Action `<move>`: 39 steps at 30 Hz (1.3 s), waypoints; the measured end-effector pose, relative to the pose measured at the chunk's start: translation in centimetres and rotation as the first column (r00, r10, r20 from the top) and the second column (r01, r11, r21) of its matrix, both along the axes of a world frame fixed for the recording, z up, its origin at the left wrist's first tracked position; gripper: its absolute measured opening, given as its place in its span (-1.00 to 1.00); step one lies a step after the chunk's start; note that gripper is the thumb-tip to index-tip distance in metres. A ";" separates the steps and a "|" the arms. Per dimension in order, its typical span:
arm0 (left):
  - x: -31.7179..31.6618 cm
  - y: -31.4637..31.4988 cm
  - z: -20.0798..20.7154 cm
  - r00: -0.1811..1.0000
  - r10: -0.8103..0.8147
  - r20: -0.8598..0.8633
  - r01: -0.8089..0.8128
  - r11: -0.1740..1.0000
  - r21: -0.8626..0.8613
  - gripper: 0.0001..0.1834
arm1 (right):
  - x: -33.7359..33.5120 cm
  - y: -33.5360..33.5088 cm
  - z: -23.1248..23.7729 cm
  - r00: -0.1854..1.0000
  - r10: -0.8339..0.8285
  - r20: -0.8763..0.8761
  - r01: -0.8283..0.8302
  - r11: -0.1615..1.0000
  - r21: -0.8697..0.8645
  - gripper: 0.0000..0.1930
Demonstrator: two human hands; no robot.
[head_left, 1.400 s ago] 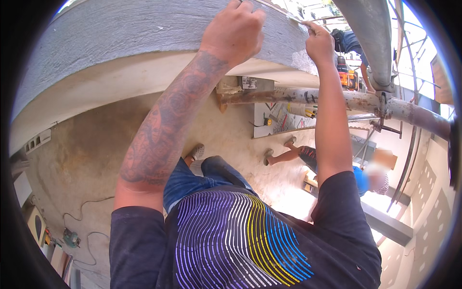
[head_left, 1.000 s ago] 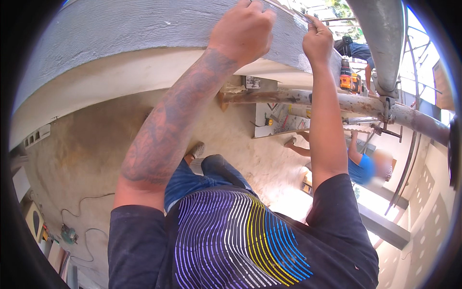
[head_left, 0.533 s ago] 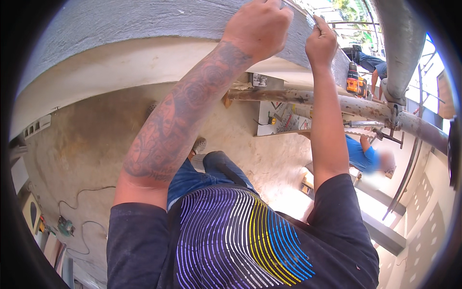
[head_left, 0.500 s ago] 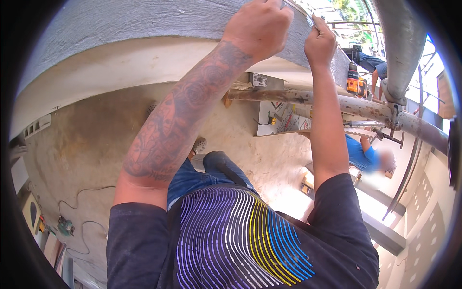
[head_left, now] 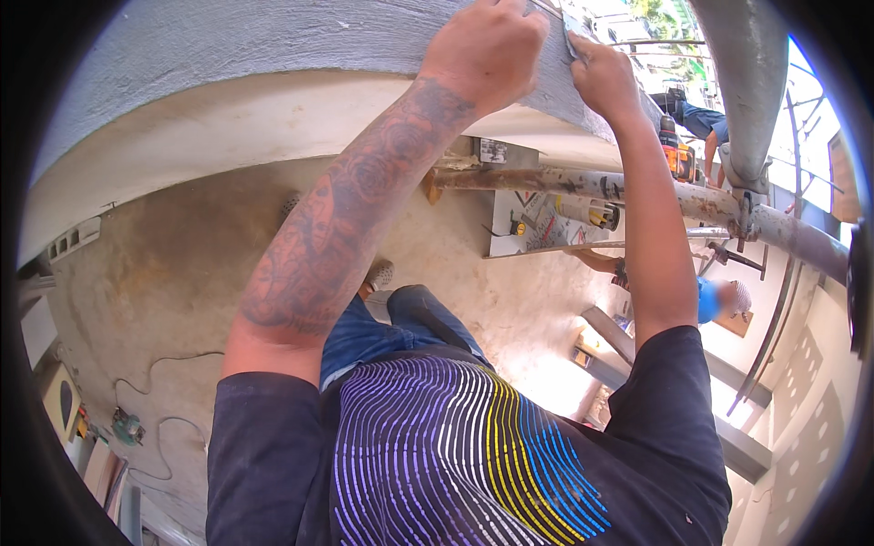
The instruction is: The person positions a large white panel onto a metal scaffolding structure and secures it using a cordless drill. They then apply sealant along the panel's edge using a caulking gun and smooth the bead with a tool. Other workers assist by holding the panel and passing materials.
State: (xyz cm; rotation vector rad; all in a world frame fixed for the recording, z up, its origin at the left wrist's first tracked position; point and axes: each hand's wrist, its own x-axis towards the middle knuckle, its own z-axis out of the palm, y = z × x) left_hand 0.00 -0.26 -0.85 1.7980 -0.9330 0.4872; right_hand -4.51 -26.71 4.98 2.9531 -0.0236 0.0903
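Note:
Both my arms reach up to the rough grey rendered beam [head_left: 273, 36] at the top of the view. My left hand [head_left: 487, 55] is closed in a fist against the beam's top edge. What its fingers hold, if anything, is hidden from this side. A little to the right, my right hand [head_left: 608, 80] is closed, thumb and forefinger pinched on a thin grey flat piece [head_left: 569, 35] beside the beam's edge. Its exact kind cannot be made out. Near that wrist, an orange and black cordless drill [head_left: 677, 153] stands beyond my forearm.
A rusty scaffold pipe [head_left: 528, 180] crosses under my right arm and meets a thick upright pipe [head_left: 751, 91] at a clamp [head_left: 746, 214]. Below, a co-worker in blue [head_left: 708, 300] is beside a panel [head_left: 510, 232]. Another person [head_left: 701, 120] bends at the upper right. A cord [head_left: 164, 359] lies on the floor.
My right hand has tilted leftward toward the beam's edge while its forearm swung right. My left hand has barely moved. The co-worker in blue has shifted, with an arm now over the panel.

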 end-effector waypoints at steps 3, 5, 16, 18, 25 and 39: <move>0.2 -0.1 -0.1 1.000 0.000 -0.003 0.000 1.000 0.012 -0.87 | -0.2 0.9 0.9 0.999 0.037 -0.033 -0.037 0.999 -0.007 -0.49; 0.2 -0.2 -0.4 1.000 0.027 0.017 -0.027 1.000 0.007 -0.87 | -1.3 1.5 1.5 0.998 0.014 -0.053 -0.013 0.999 0.031 -0.49; -0.3 -0.5 0.1 0.995 0.096 0.009 -0.096 0.988 0.122 -0.89 | 0.0 0.3 4.5 0.960 -0.146 0.238 0.135 0.989 0.062 -0.55; -0.4 -0.5 0.0 0.996 0.093 0.009 -0.093 0.989 0.115 -0.89 | 0.6 0.5 2.7 0.952 -0.138 0.273 0.114 0.988 0.104 -0.55; 0.0 0.1 0.1 0.998 0.024 -0.066 -0.021 0.999 0.040 -0.88 | -1.0 1.6 3.4 0.984 -0.122 0.133 0.106 0.987 0.118 -0.53; -0.2 -0.3 0.3 0.993 0.114 -0.040 -0.109 0.988 0.114 -0.86 | -0.9 0.8 5.6 0.931 -0.365 -0.022 0.365 0.925 0.106 -0.54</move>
